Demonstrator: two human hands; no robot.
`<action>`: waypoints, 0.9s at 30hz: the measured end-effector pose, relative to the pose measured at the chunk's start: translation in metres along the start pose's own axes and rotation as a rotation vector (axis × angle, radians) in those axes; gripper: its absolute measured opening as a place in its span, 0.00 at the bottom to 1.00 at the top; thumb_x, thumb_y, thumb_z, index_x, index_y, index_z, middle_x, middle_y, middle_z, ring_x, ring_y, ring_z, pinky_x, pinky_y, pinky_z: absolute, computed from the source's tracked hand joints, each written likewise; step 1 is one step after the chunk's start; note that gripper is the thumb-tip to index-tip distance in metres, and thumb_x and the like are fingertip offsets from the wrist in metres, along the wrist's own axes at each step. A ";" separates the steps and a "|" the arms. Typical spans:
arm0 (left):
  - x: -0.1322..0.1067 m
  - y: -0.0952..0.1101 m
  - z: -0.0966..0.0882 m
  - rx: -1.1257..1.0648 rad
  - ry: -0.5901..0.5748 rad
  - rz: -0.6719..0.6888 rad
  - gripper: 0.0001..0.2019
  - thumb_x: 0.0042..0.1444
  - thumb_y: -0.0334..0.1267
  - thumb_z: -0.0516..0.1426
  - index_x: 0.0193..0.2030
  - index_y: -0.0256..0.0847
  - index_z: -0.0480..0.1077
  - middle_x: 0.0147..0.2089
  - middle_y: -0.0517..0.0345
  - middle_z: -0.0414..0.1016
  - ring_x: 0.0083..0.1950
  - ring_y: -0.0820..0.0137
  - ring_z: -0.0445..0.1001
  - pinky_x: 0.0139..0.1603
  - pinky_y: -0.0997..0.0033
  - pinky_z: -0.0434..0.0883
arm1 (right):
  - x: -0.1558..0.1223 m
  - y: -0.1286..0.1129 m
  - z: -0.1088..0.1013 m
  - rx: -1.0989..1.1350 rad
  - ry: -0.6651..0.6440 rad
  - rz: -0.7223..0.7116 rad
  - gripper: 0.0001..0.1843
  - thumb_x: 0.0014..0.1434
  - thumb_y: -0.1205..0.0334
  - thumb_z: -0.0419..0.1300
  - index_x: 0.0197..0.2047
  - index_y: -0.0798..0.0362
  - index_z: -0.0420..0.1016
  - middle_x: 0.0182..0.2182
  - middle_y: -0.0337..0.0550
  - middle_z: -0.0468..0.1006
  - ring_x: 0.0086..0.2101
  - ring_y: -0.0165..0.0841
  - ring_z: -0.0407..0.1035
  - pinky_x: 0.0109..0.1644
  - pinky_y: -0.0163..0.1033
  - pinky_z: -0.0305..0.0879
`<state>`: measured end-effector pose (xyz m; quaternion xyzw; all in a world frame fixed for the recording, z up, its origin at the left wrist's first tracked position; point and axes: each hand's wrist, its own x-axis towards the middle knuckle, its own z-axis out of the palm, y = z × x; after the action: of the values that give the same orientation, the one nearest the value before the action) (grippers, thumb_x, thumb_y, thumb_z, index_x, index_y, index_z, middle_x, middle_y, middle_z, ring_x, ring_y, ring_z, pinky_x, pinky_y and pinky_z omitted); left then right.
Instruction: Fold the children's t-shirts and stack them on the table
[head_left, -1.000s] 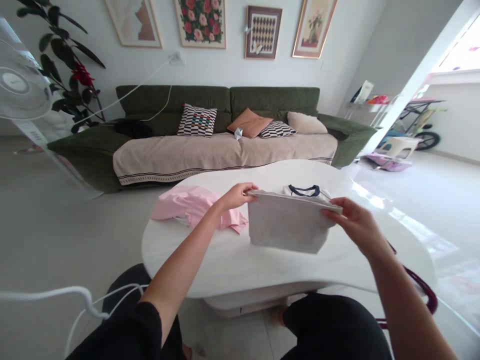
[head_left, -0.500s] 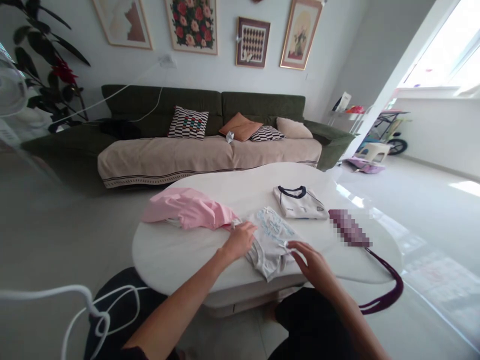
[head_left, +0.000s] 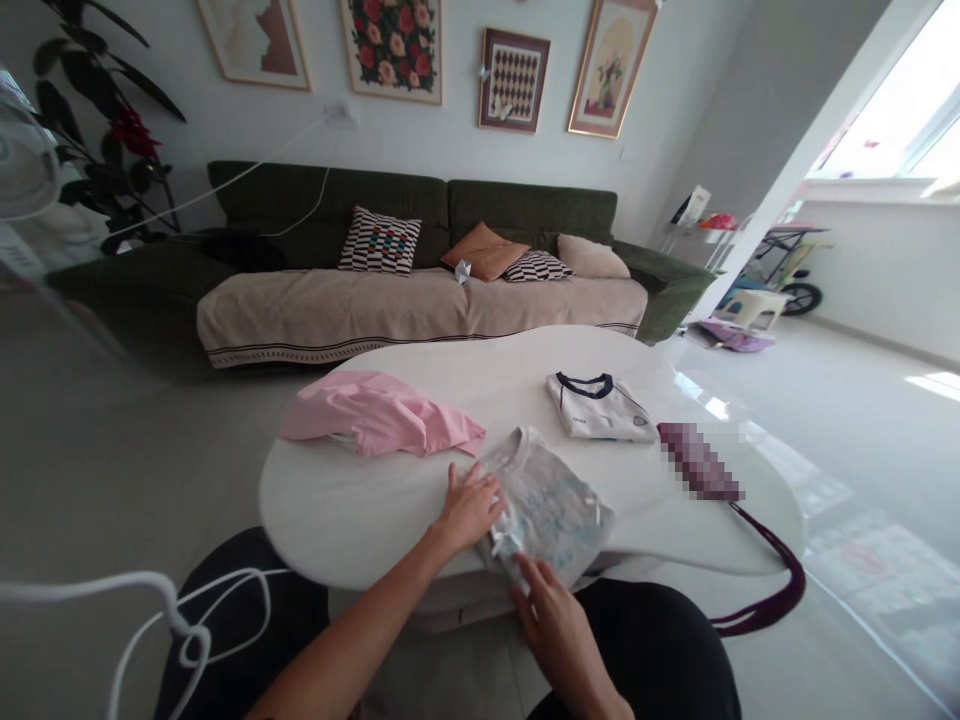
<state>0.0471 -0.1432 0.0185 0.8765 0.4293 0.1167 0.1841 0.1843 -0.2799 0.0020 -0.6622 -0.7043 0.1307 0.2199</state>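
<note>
A light grey T-shirt (head_left: 559, 510) with a pale blue print lies folded at the front of the white table (head_left: 360, 510), its near corner at the table edge. My left hand (head_left: 472, 508) rests on the shirt's left side with fingers spread. At the near edge, my right hand (head_left: 553, 615) has its fingers closed on the fabric; the thumb side is partly hidden. Behind the left hand is a crumpled pink garment (head_left: 382, 415). A folded white shirt with a navy collar (head_left: 604, 410) sits farther back to the right.
On the table's right is a blurred-out maroon item (head_left: 697, 460), its dark strap (head_left: 780, 580) hanging past the edge. A green sofa (head_left: 300, 215) with cushions stands behind the table. White cable (head_left: 150, 585) loops at lower left, near my knee.
The grey shirt has turned and lies flatter, its collar now pointing away from me. My right hand has moved left and nearer to me; my left hand has shifted slightly nearer, fingers spread.
</note>
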 end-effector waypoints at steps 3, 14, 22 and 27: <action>-0.003 -0.004 -0.001 -0.005 0.110 -0.080 0.13 0.55 0.34 0.49 0.47 0.44 0.66 0.63 0.52 0.55 0.65 0.59 0.46 0.60 0.40 0.42 | 0.018 -0.004 -0.025 0.155 -0.009 -0.040 0.18 0.60 0.57 0.43 0.48 0.49 0.68 0.41 0.45 0.74 0.39 0.35 0.69 0.42 0.37 0.65; -0.132 0.011 0.065 -0.976 0.047 -0.596 0.29 0.42 0.61 0.54 0.42 0.38 0.67 0.48 0.45 0.71 0.51 0.60 0.68 0.52 0.66 0.64 | 0.076 0.095 -0.021 0.002 0.020 0.431 0.21 0.51 0.49 0.51 0.39 0.56 0.70 0.31 0.49 0.75 0.33 0.38 0.70 0.35 0.39 0.62; -0.102 0.031 0.045 -1.282 -0.025 -0.665 0.34 0.43 0.65 0.51 0.44 0.36 0.67 0.38 0.50 0.75 0.40 0.61 0.74 0.37 0.66 0.71 | 0.052 0.088 -0.033 0.291 -0.027 0.315 0.17 0.50 0.47 0.52 0.31 0.53 0.68 0.25 0.39 0.73 0.28 0.33 0.67 0.32 0.36 0.62; -0.102 0.028 0.036 -1.137 0.015 -0.553 0.42 0.44 0.54 0.58 0.62 0.39 0.45 0.57 0.46 0.64 0.56 0.63 0.65 0.53 0.67 0.63 | 0.012 0.082 -0.049 0.592 -0.099 0.377 0.25 0.49 0.45 0.55 0.43 0.55 0.68 0.37 0.45 0.76 0.38 0.39 0.69 0.41 0.40 0.66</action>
<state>0.0181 -0.2484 -0.0071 0.4972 0.5122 0.2810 0.6415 0.2790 -0.2661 0.0072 -0.6809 -0.5110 0.3995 0.3401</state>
